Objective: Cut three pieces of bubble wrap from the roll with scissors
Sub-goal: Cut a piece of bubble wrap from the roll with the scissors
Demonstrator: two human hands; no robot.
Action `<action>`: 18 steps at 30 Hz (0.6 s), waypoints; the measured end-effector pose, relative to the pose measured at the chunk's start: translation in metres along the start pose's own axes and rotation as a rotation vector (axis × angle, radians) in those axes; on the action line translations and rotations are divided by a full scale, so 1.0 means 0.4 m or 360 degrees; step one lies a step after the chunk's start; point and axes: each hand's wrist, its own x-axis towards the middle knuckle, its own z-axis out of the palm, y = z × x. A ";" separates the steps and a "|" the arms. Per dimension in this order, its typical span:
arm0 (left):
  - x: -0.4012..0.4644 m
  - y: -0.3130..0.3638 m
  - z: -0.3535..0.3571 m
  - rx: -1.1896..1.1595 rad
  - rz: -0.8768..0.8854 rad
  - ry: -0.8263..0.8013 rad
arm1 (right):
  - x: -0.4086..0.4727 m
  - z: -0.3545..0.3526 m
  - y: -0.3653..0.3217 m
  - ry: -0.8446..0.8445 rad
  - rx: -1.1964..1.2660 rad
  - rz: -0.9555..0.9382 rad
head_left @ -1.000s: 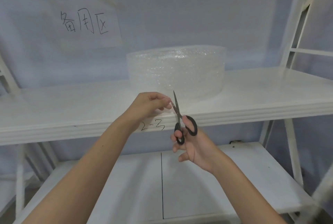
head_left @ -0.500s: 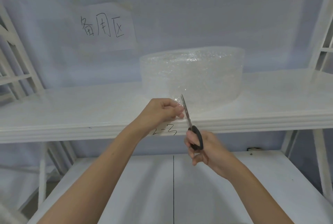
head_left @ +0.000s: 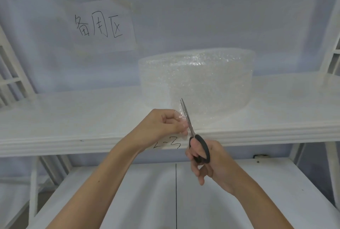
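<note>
Now scissors (head_left: 185, 116) deeper into bubble wrap (head_left: 198, 85).

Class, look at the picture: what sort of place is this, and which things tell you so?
Probably a storeroom or packing area: white shelves, a bubble wrap roll on one, and a handwritten paper sign on the wall.

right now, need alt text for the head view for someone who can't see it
A right hand works black-handled scissors into bubble wrap that the left hand pinches taut at a white shelf edge. The roll sits on the shelf behind.
</note>
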 end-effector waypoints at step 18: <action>0.008 0.006 0.015 0.0006 0.0177 0.0262 | -0.003 0.010 -0.018 -0.0011 0.0000 -0.0003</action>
